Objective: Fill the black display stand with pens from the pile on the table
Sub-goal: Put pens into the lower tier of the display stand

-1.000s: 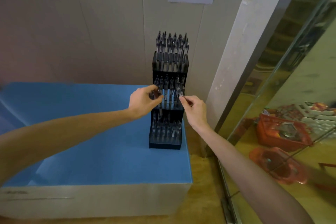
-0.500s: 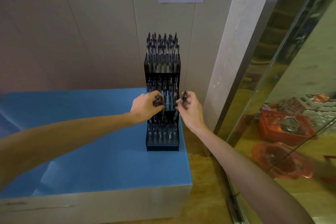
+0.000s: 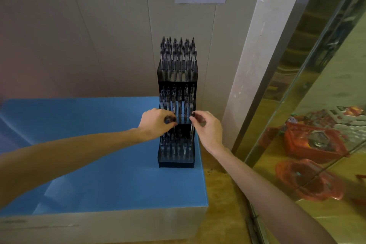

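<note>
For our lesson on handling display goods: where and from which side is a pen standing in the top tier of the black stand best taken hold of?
Pinch a top-tier pen by its upper end, coming straight down from above. The pens stand upright, packed close in rows; their lower barrels sit sunk in the black stand, so probably only the tops that stick out leave room for a grip.

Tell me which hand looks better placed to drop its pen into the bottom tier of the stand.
Probably the right hand. It pinches a pen hanging upright at the right edge of the black display stand, just above the bottom tier. The left hand grips pens bunched in its fingers, less lined up.
</note>
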`<action>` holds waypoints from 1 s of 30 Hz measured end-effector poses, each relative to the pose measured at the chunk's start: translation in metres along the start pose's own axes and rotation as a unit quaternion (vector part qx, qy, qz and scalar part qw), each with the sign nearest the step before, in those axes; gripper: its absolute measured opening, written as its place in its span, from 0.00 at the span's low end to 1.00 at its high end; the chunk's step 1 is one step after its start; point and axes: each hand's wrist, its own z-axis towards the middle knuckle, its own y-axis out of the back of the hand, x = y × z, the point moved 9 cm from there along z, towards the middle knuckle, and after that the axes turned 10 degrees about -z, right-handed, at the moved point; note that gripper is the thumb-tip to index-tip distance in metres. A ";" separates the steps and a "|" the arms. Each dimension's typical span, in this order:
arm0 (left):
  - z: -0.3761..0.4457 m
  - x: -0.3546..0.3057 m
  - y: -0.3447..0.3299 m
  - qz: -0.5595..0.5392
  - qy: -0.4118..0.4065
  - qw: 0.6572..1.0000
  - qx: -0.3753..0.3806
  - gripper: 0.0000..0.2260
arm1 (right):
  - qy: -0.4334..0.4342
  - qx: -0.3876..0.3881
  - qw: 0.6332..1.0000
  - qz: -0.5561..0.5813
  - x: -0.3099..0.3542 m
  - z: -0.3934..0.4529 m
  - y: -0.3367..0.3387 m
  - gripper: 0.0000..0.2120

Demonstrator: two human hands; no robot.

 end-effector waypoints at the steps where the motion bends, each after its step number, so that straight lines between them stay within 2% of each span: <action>1: 0.000 0.001 -0.001 0.008 0.004 1.000 0.004 0.09 | 0.009 0.005 1.000 -0.015 0.000 0.000 -0.001 0.11; 4: 0.002 0.003 -0.002 0.039 0.016 0.999 0.011 0.09 | 0.026 0.006 0.998 -0.049 0.001 -0.003 -0.004 0.09; 7: 0.002 0.007 -0.003 0.049 0.028 0.998 0.012 0.09 | 0.013 -0.001 0.999 -0.037 -0.002 -0.003 -0.004 0.10; 9: 0.001 0.009 -0.003 0.053 0.035 0.998 0.014 0.10 | 0.009 0.022 0.999 -0.036 -0.005 -0.004 -0.008 0.10; 19: 0.001 0.020 0.000 -0.015 0.084 0.996 0.012 0.10 | -0.017 0.077 0.997 -0.025 -0.007 0.003 -0.020 0.12; 25: -0.004 0.014 -0.010 0.019 0.031 0.999 0.040 0.10 | -0.014 0.092 0.995 -0.038 -0.011 -0.006 -0.027 0.10; 28: -0.002 0.016 -0.009 0.004 0.034 0.999 0.041 0.09 | -0.010 0.086 0.994 -0.065 -0.013 -0.009 -0.023 0.10; 30: 0.001 0.018 -0.012 0.020 0.037 0.997 0.061 0.09 | -0.010 0.109 0.991 -0.081 -0.011 -0.005 -0.023 0.11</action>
